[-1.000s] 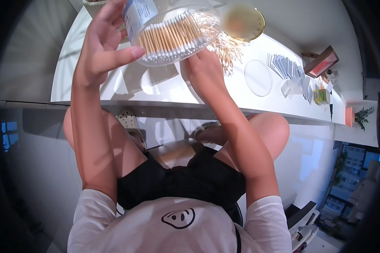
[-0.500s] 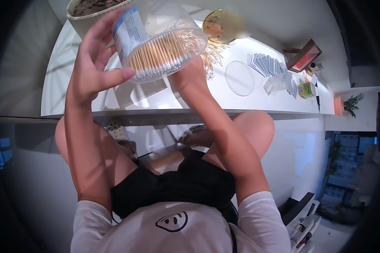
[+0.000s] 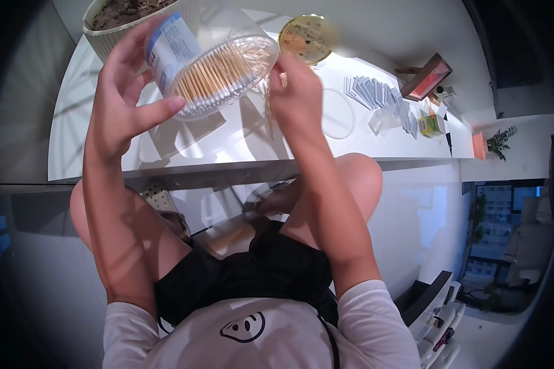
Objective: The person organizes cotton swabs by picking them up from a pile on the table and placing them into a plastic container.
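- Left hand [image 3: 120, 101]: thumb and curled fingers clamped around the round clear plastic tub [image 3: 209, 64] of wooden-stemmed cotton swabs; tub tipped on its side in the air above the far left part of the white tabletop [image 3: 92, 141], open mouth turned toward the right hand, blue-and-white label [image 3: 169, 46] facing the thumb
- Right hand [image 3: 297, 92]: fingertips pressed together at the tub's mouth, pinching a few loose swabs [image 3: 268, 101] that hang down below the fingers
- Behind the tub, far left corner: ribbed pale plant pot [image 3: 114, 24] filled with soil
- Far edge, centre: round yellow dial gauge [image 3: 306, 38]
- Right of the hands: flat clear round lid [image 3: 338, 114] lying on the tabletop; farther right, a row of small white sachets [image 3: 375, 92], then a tilted red picture frame [image 3: 428, 77] near the far right corner
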A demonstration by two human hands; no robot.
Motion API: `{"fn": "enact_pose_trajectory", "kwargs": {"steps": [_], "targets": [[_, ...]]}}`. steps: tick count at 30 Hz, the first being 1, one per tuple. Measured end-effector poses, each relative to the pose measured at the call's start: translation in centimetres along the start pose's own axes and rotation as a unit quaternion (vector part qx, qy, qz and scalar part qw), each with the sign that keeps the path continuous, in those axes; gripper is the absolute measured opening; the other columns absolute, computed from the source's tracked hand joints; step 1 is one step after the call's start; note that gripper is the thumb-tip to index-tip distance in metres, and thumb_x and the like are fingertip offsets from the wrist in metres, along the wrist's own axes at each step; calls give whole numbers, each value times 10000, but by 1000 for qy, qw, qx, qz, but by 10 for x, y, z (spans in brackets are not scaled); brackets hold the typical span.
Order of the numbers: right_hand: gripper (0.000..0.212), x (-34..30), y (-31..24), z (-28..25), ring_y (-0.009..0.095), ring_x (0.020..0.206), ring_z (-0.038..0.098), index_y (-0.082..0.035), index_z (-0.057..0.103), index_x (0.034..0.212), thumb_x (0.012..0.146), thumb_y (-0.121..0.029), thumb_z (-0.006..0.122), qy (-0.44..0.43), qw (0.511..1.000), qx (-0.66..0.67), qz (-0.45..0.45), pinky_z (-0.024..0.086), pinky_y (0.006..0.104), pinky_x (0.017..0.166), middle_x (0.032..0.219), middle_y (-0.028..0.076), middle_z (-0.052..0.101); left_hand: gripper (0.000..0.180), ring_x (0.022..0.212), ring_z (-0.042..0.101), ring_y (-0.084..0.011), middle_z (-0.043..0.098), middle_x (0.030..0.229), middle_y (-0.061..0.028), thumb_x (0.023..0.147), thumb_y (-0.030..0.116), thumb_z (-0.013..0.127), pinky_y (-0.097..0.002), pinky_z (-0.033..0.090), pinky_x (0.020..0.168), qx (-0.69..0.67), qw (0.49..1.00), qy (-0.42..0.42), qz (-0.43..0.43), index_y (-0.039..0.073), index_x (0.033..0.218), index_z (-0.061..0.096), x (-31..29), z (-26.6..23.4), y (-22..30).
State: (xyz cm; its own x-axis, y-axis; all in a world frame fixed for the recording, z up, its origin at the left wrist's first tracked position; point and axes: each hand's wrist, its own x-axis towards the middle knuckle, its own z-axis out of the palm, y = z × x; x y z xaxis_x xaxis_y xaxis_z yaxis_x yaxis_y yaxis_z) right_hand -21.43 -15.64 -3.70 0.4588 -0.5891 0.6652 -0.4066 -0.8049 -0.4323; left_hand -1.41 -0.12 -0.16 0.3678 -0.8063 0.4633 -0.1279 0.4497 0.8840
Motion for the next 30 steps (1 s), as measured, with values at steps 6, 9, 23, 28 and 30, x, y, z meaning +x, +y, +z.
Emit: {"fn": "enact_pose_trajectory", "kwargs": {"steps": [6, 9, 23, 28, 30], "targets": [[143, 17, -1, -60, 279, 838, 699, -26, 739, 973, 855, 20, 675, 114, 993, -12, -1, 540, 358, 761, 940, 147, 735, 1036, 1400, 427, -273, 468, 1473, -152, 644, 253, 854, -438, 338, 1162, 53, 998, 9, -27, -11, 1518, 366, 0, -11, -1], [204, 18, -8, -76, 147, 848, 685, -29, 749, 1013, 850, 82, 698, 165, 980, 98, -47, 514, 257, 727, 938, 82, 751, 1021, 1374, 449, -263, 485, 1449, -141, 645, 230, 842, -422, 352, 1141, 38, 999, 4, -36, -11, 1518, 370, -1, -13, -1], [339, 3, -54, -24, 294, 858, 687, 24, 700, 1020, 682, 10, 721, 110, 911, 178, -355, 559, 375, 704, 941, 117, 687, 1099, 1392, 440, -292, 448, 1497, -175, 651, 261, 876, -420, 315, 1179, -39, 997, -64, -2, -35, 1541, 303, -4, -17, -14], [355, -2, -65, -18, 297, 898, 676, 14, 692, 1004, 654, -49, 694, 89, 912, 161, -367, 557, 372, 703, 951, 116, 679, 1103, 1400, 436, -299, 441, 1501, -187, 649, 245, 877, -417, 312, 1184, -38, 996, -81, 2, -42, 1541, 295, -2, -15, -14], [334, -3, -68, -17, 286, 913, 672, 3, 687, 991, 661, -45, 691, 92, 917, 139, -363, 557, 367, 696, 942, 107, 674, 1102, 1400, 436, -299, 442, 1500, -189, 647, 244, 876, -416, 309, 1186, -37, 996, -77, 3, -40, 1540, 296, -3, -15, -14]]}}
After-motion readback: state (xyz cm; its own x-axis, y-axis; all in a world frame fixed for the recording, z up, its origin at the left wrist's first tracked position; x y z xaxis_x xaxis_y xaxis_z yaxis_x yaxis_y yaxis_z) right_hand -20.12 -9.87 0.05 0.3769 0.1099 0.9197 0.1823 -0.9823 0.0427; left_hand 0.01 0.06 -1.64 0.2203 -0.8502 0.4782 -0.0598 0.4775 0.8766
